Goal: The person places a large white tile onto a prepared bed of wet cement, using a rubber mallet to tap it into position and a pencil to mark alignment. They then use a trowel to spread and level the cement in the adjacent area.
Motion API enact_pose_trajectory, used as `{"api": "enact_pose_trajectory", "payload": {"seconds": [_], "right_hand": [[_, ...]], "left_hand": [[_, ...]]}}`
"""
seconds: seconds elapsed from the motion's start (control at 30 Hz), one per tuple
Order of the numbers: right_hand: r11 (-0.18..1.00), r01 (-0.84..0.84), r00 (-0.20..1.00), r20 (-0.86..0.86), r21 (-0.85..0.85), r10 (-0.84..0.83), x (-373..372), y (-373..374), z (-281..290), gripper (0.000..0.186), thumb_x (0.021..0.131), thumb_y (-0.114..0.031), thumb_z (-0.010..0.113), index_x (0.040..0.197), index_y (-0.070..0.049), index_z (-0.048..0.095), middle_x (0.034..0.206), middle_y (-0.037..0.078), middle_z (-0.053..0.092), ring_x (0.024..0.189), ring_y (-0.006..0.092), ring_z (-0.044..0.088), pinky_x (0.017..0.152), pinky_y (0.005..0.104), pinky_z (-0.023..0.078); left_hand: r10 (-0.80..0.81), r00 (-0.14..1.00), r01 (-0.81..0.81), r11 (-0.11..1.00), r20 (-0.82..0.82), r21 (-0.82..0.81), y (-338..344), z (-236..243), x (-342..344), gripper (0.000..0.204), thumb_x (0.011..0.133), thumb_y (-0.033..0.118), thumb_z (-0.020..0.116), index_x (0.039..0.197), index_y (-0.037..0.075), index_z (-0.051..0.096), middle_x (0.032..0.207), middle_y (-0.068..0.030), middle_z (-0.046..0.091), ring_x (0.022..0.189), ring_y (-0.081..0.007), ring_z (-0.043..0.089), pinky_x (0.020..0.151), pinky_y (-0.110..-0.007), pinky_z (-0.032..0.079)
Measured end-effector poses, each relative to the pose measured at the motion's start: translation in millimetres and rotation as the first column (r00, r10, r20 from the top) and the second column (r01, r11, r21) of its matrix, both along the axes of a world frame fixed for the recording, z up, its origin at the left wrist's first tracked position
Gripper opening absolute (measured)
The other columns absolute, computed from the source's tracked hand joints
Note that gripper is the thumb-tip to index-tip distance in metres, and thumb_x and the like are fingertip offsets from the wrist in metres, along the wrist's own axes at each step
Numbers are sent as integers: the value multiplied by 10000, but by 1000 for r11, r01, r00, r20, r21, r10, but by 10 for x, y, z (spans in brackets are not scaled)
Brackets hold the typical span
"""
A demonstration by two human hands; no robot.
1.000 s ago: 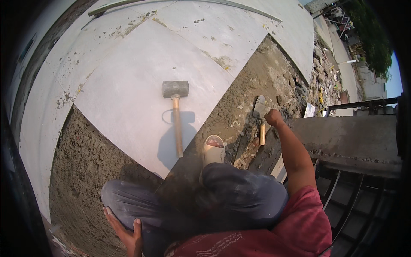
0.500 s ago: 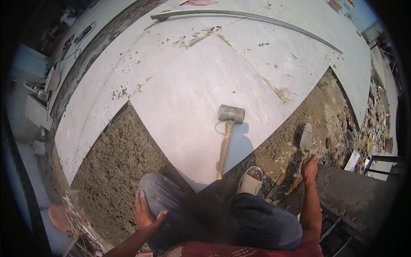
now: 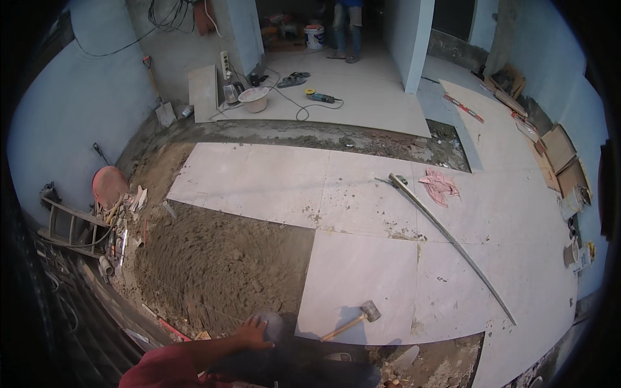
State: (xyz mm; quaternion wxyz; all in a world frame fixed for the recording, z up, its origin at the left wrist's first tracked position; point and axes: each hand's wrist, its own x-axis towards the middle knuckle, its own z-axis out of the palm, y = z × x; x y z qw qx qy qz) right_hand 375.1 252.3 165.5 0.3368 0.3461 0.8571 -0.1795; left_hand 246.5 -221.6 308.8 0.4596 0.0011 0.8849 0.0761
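Observation:
My left hand [image 3: 253, 333] rests on my bent knee, fingers spread, with nothing in it. Beside that knee lies a bed of rough grey-brown mortar [image 3: 220, 265]. A rubber mallet [image 3: 370, 311] with a dark head and wooden handle lies on the large pale tile [image 3: 356, 275] in front of me. Past the tile's near edge, a trowel blade [image 3: 406, 357] shows on the bare ground. My right hand is out of the picture.
A long metal straightedge [image 3: 453, 242] and a pink cloth [image 3: 440, 187] lie on tiles to the right. Farther off are a corded angle grinder [image 3: 321, 97], a bowl [image 3: 254, 100] and a shovel [image 3: 165, 114]. Another person [image 3: 349, 32] stands in the doorway.
The view has swung up and to the left, showing the walls and doorway. My right hand, earlier beside the trowel, has left the picture. My left hand stays on the knee.

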Motion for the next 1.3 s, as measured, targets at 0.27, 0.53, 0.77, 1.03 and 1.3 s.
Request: {"api": "enact_pose_trajectory", "payload": {"seconds": [0.27,0.53,0.77,1.03,1.3], "right_hand": [[620,-755,602,150,-213,784,365,-16,1680,341,824,-224,601,1061,16,644,999,152,677,881,325,669,809,415,546],[788,392,906,350,-475,-239,-184,-37,2692,233,856,-227,614,923,-5,645,734,78,631,737,276,657,663,427,531],[804,-290,949,-47,-519,312,-63,189,2249,227,745,-309,681,788,-86,683,831,85,712,775,275,695,669,375,548],[774,-420,907,-191,-474,376,-421,-1461,3004,210,853,-272,644,854,-64,678,783,71,688,695,232,669,629,346,531],[726,113,993,55,-678,-103,-1172,-2507,3417,258,889,-255,606,941,-2,605,785,91,624,677,204,633,596,345,546]], "left_hand": [[308,948,-316,942,78,114,-88,1282,751,859,846,596,568,1460,29,372,1536,-204,322,1429,-377,286,1152,-499,269],[626,757,-640,769,188,14,-586,1910,1370,909,839,624,557,1446,-27,370,1520,-246,323,1426,-376,291,1151,-457,288],[609,727,-680,701,316,214,-1402,1685,1428,909,858,674,502,1343,-95,479,1392,-281,482,1315,-395,452,1094,-434,362],[703,611,-791,560,365,245,-2619,1538,2076,743,869,647,500,1126,-30,669,1230,-259,609,1177,-374,565,985,-437,429],[788,488,-863,500,376,74,-2859,1239,3074,677,878,602,518,1024,-33,704,1116,-268,658,1093,-392,611,956,-446,449]]}}
